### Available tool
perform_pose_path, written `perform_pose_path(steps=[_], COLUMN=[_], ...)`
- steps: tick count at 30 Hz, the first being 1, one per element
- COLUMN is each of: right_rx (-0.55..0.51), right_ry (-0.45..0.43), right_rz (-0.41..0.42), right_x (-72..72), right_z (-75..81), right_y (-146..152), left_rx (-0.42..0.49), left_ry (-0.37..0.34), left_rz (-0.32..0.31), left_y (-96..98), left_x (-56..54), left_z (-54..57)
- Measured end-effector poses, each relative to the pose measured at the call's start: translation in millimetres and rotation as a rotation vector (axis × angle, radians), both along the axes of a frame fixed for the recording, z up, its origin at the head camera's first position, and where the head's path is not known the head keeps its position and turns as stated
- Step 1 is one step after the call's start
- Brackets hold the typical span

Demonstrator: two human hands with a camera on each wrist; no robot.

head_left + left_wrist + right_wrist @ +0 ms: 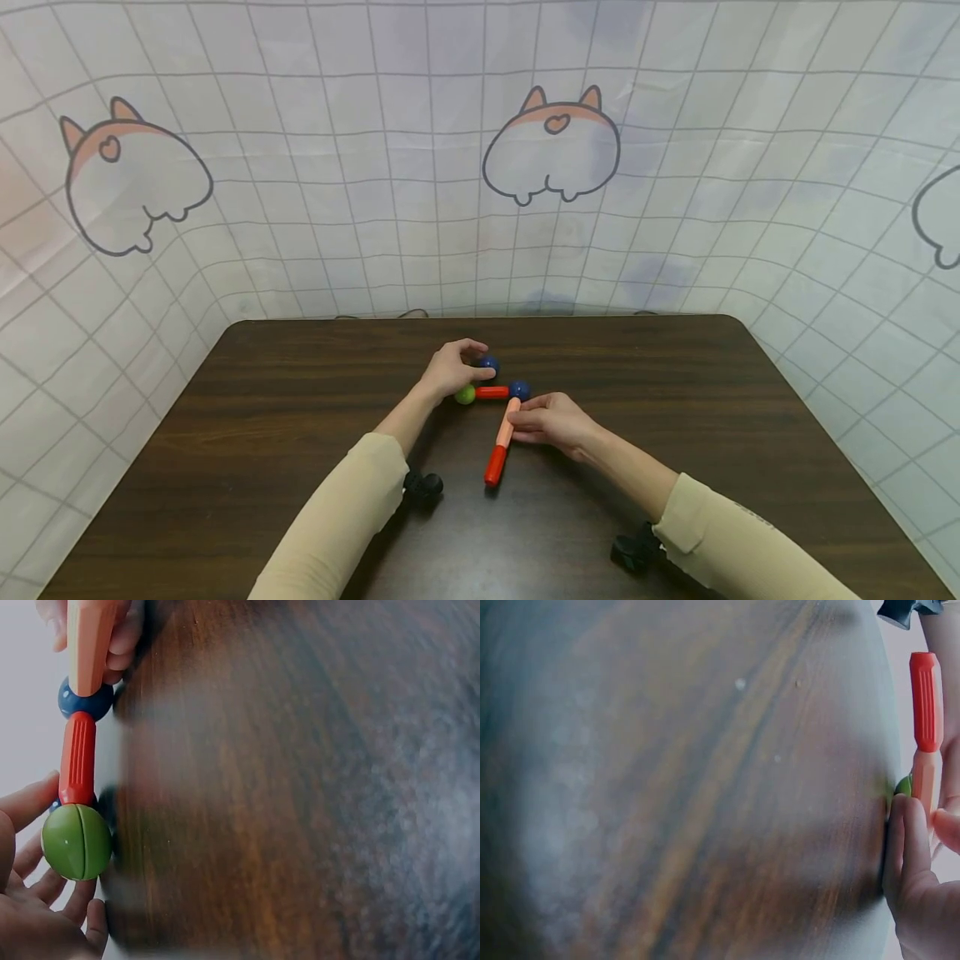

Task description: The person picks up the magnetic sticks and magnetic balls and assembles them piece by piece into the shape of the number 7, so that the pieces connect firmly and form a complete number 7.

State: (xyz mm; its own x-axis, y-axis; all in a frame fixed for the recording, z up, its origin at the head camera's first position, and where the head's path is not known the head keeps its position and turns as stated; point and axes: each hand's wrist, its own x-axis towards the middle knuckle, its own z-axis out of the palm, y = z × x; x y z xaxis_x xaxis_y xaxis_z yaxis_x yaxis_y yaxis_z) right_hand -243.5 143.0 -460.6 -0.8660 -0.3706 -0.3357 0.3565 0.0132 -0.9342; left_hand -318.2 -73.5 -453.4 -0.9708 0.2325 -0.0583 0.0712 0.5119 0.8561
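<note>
My right hand pinches a peach rod between thumb and fingers. A red grooved rod continues from its near end. At its far end is a blue ball, from which another red rod runs left to a green ball with a groove. Just behind the green ball, my left hand has its thumb and fingers about a second blue ball. In the left wrist view that ball is mostly hidden behind the green one.
A dark brown wooden table lies beneath the pieces. White grid-patterned cloth with cartoon drawings stands behind it and at both sides. Black wrist devices sit below each forearm.
</note>
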Motion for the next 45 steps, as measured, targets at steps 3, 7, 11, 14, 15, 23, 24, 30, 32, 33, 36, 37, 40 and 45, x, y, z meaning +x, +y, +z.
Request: perform_pose_path(steps=[3,7,11,14,15,23,24,30,32,33,36,37,40,45], right_rx=[0.002,0.005,0.008,0.01,0.01,0.014,0.016,0.016,0.013,0.013,0.014,0.014,0.02,0.026], right_ry=[-0.002,-0.005,-0.006,-0.009,-0.008,-0.006,-0.006,0.0,-0.001,-0.003,-0.008,-0.008,-0.011,-0.012], right_rz=[-0.002,-0.005,-0.008,-0.008,-0.007,-0.014,-0.016,-0.018,-0.017,-0.018,-0.02,-0.02,-0.022,-0.025], right_x=[1.0,1.9,1.8,1.4,1.4,0.6,0.4,0.3,0.2,0.0,-0.1,0.0,0.2,0.4], right_z=[0.6,1.3,2.0,2.2,2.3,0.8,0.4,-1.2,-1.4,-1.3,-0.7,-0.3,0.7,2.0], right_y=[-0.9,-2.3,-2.9,-2.9,-2.9,-2.9,-2.8,-2.1,-2.2,-2.3,-2.6,-2.8,-3.1,-3.4], left_rx=[-0.013,-0.026,-0.04,-0.044,-0.043,-0.004,0.002,0.045,0.053,0.056,0.062,0.064,0.061,0.058], left_ry=[0.004,0.012,0.023,0.033,0.037,0.053,0.052,0.059,0.069,0.075,0.088,0.092,0.102,0.122], left_rz=[-0.02,-0.025,-0.017,-0.014,-0.013,0.01,0.012,0.035,0.039,0.039,0.037,0.037,0.035,0.039], left_y=[-0.7,-1.3,-1.0,-1.2,-1.5,-8.6,-9.7,-15.3,-16.9,-17.6,-19.8,-20.6,-22.7,-26.1], left_x=[-0.5,-0.7,-0.2,0.2,0.1,0.6,0.8,1.3,2.5,3.1,4.5,4.9,5.0,5.7], left_z=[-1.9,-3.0,-2.3,-1.6,-1.7,-1.3,-1.2,-0.9,0.2,0.8,2.2,2.7,2.7,2.5])
